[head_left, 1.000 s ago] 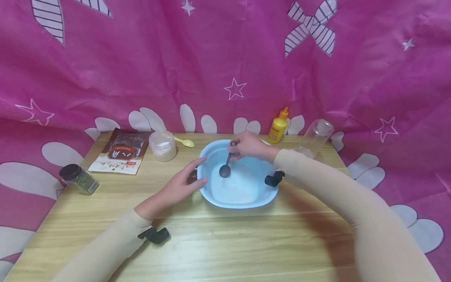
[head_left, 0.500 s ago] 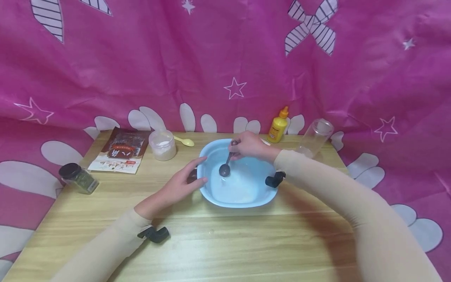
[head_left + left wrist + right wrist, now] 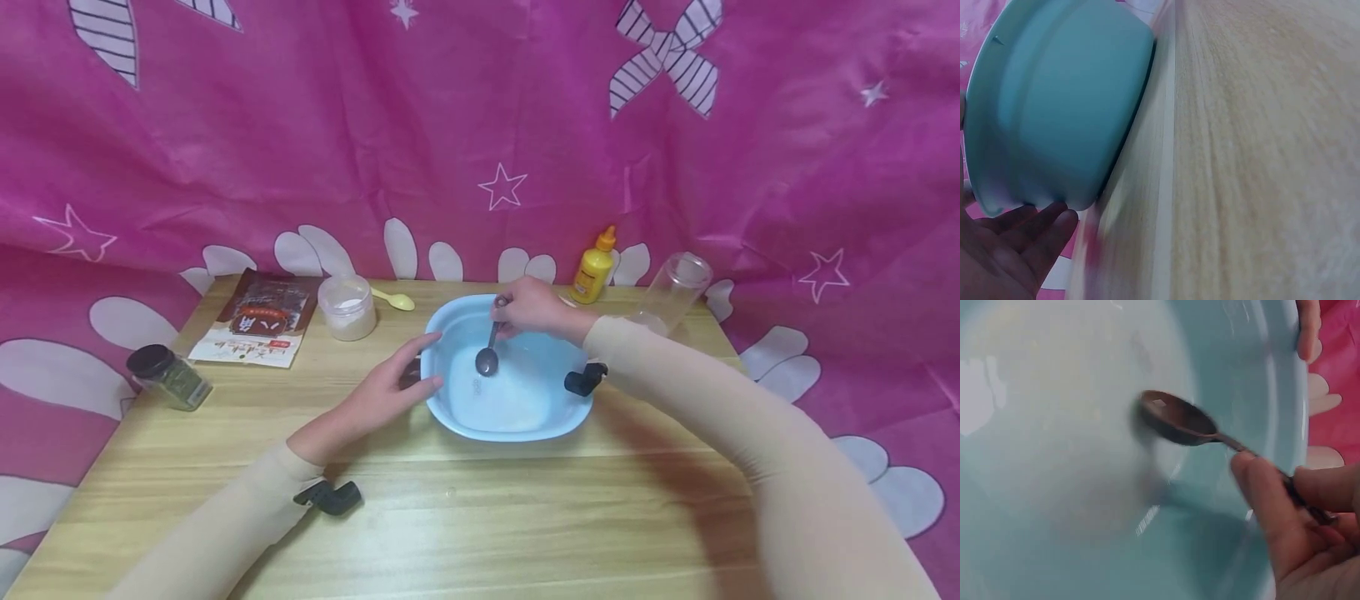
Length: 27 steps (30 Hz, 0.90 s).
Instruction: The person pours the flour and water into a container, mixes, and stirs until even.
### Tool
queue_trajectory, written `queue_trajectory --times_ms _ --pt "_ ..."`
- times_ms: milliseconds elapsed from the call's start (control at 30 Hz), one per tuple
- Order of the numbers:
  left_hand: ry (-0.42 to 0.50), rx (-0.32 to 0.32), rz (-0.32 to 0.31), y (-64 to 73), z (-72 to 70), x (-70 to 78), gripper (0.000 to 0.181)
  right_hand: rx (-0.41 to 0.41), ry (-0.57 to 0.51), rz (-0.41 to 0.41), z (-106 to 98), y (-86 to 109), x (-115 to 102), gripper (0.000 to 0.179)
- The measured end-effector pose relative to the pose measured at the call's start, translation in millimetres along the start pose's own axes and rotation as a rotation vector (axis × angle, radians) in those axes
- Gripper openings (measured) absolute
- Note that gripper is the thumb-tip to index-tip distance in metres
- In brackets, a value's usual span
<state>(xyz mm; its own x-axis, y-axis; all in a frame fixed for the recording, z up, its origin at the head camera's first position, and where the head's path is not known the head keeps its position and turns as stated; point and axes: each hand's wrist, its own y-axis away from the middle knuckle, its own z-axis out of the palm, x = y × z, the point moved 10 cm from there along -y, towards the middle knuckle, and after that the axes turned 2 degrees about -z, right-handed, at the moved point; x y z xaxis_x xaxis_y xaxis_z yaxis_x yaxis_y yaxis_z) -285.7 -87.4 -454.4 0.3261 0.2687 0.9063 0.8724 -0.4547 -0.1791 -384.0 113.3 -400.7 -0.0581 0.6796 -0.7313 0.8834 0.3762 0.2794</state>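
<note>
A light blue basin [image 3: 510, 435] stands on the wooden table with cloudy, whitish liquid in it. My right hand [image 3: 536, 307] pinches the thin handle of a dark metal spoon [image 3: 487, 362] between thumb and fingers. In the right wrist view the spoon's bowl [image 3: 1175, 419] is low over the liquid, hollow side up; whether it touches the surface I cannot tell. My left hand [image 3: 382, 387] holds the basin's left side, thumb and index finger at the rim. The left wrist view shows its other fingers [image 3: 1047, 234] against the outer wall [image 3: 1072, 106].
At the back left are a brown-and-white packet [image 3: 258, 321], a dark-lidded jar [image 3: 171, 379], an open tub of white powder [image 3: 347, 308] and a yellow spoon [image 3: 397, 300]. A yellow squeeze bottle [image 3: 592, 271] and a clear glass container [image 3: 671, 292] stand behind my right arm.
The spoon has shifted slightly to the right within the basin, and my right hand has moved a little with it. My left hand keeps its place on the basin.
</note>
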Motion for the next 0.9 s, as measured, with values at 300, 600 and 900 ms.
queue_trajectory --times_ms 300,600,900 --pt "0.007 0.001 0.007 0.2 0.4 0.7 0.073 -0.283 0.059 0.013 21.6 10.5 8.1 0.023" --pt "0.007 0.005 0.006 1.0 -0.1 -0.1 0.073 -0.009 0.226 -0.034 -17.8 4.1 3.2 0.017" --pt "0.002 -0.002 -0.001 -0.2 0.5 -0.7 0.073 -0.219 0.126 -0.039 9.5 8.1 7.8 0.021"
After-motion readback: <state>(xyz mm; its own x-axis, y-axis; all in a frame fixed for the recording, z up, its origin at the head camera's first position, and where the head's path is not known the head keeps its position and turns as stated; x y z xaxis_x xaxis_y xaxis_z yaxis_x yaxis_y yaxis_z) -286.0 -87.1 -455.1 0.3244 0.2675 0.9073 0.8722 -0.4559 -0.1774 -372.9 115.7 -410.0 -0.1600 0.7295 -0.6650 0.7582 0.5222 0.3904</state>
